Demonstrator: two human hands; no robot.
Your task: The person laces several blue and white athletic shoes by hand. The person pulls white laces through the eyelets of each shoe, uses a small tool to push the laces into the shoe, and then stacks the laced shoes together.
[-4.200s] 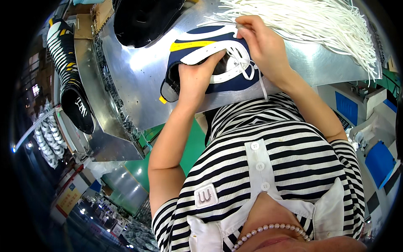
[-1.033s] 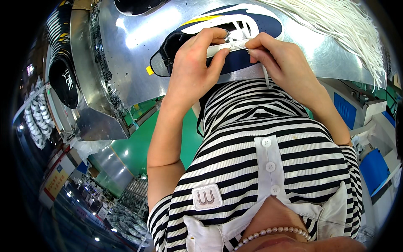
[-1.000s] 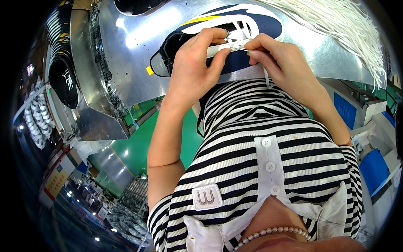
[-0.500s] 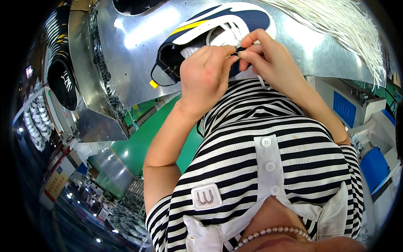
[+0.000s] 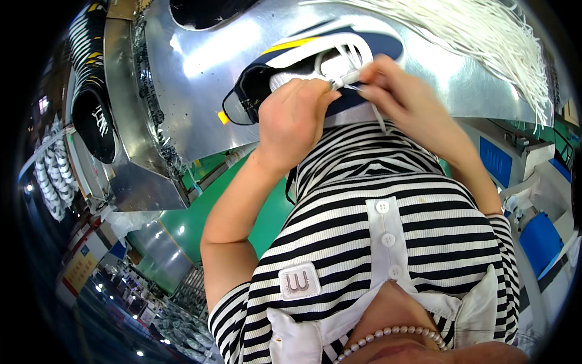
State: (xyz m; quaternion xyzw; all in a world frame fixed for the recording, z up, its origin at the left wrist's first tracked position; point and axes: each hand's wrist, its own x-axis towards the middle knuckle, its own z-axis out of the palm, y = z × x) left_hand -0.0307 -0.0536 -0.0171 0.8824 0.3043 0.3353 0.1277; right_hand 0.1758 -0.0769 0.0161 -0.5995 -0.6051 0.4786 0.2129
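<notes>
Shoe: a navy sneaker with white overlays and a yellow side stripe [image 5: 303, 54], on the metal worktop by its near edge, toe to the upper right, heel to the lower left, its opening turned up toward the person.
Heel tab: a small bright yellow loop [image 5: 223, 117] jutting from the black-lined collar.
Lacing: a flat white shoelace [image 5: 364, 54] loops over the throat, partly threaded; one loose end hangs down past the near side.
Left hand: curled over the near side of the shoe [image 5: 294, 118], gripping it, thumb and fingertips drawn together at the eyelet edge.
Right hand: motion-blurred [image 5: 403, 94], thumb and forefinger bent at the lace just beside the left fingertips; whether they pinch it, I cannot tell.
Worktop: a shiny silver metal sheet [image 5: 212, 121] under the shoe.
Lace pile: a thick spread of long white laces [image 5: 467, 45], beyond and to the right of the shoe.
Upper edge: a rounded black object [image 5: 209, 12], cut off by the frame.
Far left: a row of black shoes with white and yellow markings [image 5: 94, 124] beside a bent metal channel [image 5: 124, 103].
Below: green floor [image 5: 212, 212].
</notes>
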